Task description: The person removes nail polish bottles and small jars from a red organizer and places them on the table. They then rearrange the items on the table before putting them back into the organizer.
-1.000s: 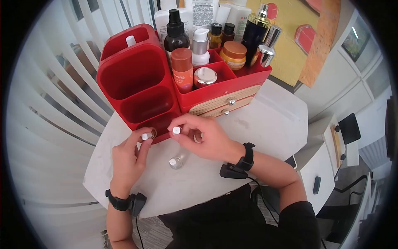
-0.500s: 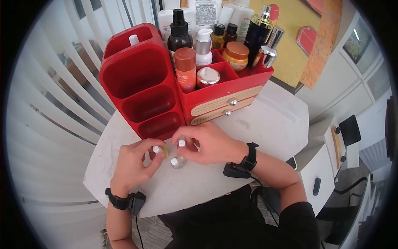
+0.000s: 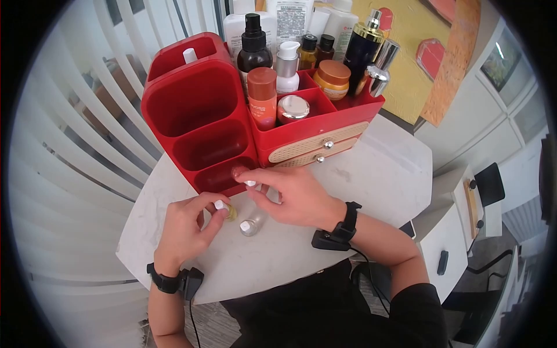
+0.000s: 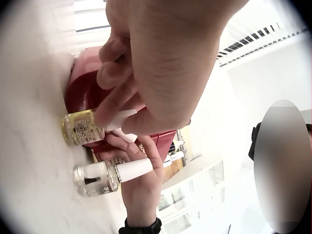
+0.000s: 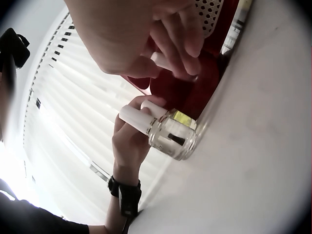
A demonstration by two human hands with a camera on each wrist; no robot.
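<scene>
My left hand (image 3: 188,223) pinches the white cap of a nail polish bottle (image 4: 80,127) with yellowish liquid, which stands upright on the tabletop. My right hand (image 3: 296,194) holds a second white-capped bottle (image 3: 238,171) between thumb and fingers. That bottle is tilted, its base pointing toward the front compartment of the red organizer (image 3: 225,191). Between the hands, nearer the body, a clear nail polish bottle (image 3: 248,228) stands on the table, its dark brush visible through the glass in both wrist views. Fingers hide most of the right hand's bottle in the right wrist view.
The organizer's right part holds an orange bottle (image 3: 262,104), a silver-lidded jar (image 3: 293,108), a brown-lidded jar (image 3: 332,78) and several other bottles. Two woven-front drawers (image 3: 316,143) sit below. Another white cap (image 3: 190,55) shows in the rear left compartment. Blinds (image 3: 75,145) hang close on the left.
My left hand has brought its bottle back from the organizer's front edge toward me. My right hand first came nearer me, then moved forward to the organizer, tilting its bottle.
</scene>
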